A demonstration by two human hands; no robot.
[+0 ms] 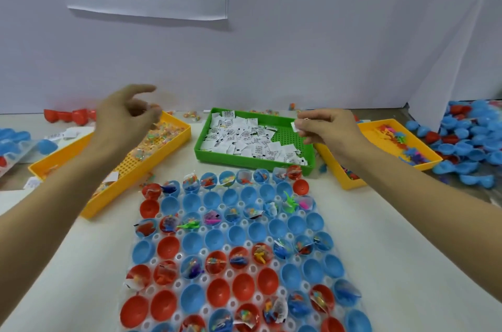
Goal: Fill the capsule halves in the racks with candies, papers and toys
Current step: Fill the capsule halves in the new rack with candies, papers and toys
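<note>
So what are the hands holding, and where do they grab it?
The right hand pinches a small white paper slip by its edge, over the green tray. The left hand is blurred over the candy tray; whether it holds anything cannot be told.

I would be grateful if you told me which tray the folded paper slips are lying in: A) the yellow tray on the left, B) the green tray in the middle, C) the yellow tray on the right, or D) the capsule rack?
B: the white paper slips lie heaped in the green tray, and the right hand pinches one slip above it.
</note>
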